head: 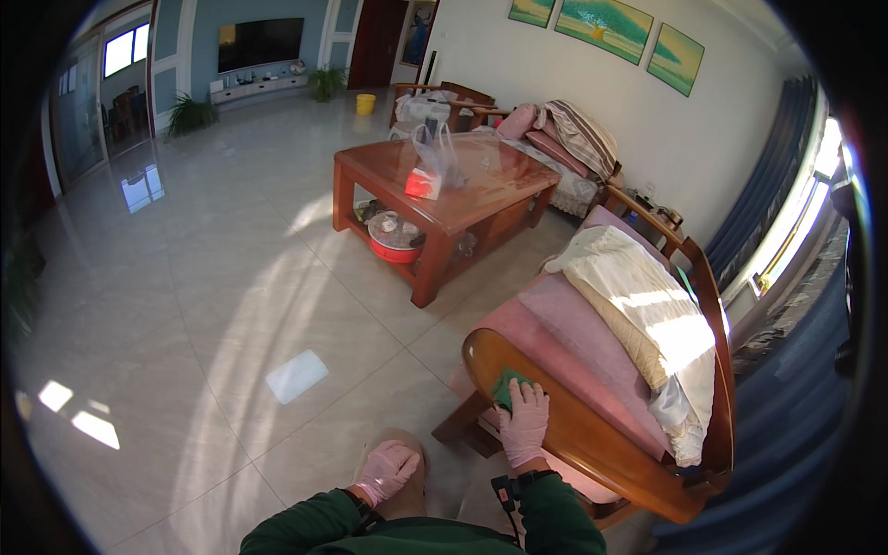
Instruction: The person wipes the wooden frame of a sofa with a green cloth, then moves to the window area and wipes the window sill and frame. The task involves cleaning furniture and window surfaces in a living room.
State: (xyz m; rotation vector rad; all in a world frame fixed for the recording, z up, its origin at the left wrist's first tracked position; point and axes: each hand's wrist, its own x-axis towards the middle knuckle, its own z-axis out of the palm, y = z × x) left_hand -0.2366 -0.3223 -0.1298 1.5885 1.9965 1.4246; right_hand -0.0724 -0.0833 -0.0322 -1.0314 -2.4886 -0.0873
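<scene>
My right hand [524, 423], in a pink glove, presses a green cloth [504, 390] flat onto the wooden armrest [569, 437] of a sofa, near the armrest's rounded front end. Part of the cloth is hidden under the fingers. My left hand [390, 472], also gloved in pink, rests on my knee with its fingers curled; no object shows in it. Pink cushions [583, 333] cover the sofa seat, and a cream blanket [624, 277] is draped over the seat and back.
A wooden coffee table [479, 173] stands ahead, bearing a plastic bag [440, 156] and a red and white box [422, 184]. A red basin [394, 250] sits on its lower shelf. Blue curtains [770, 173] hang at the right; a yellow bucket [365, 105] stands farther off.
</scene>
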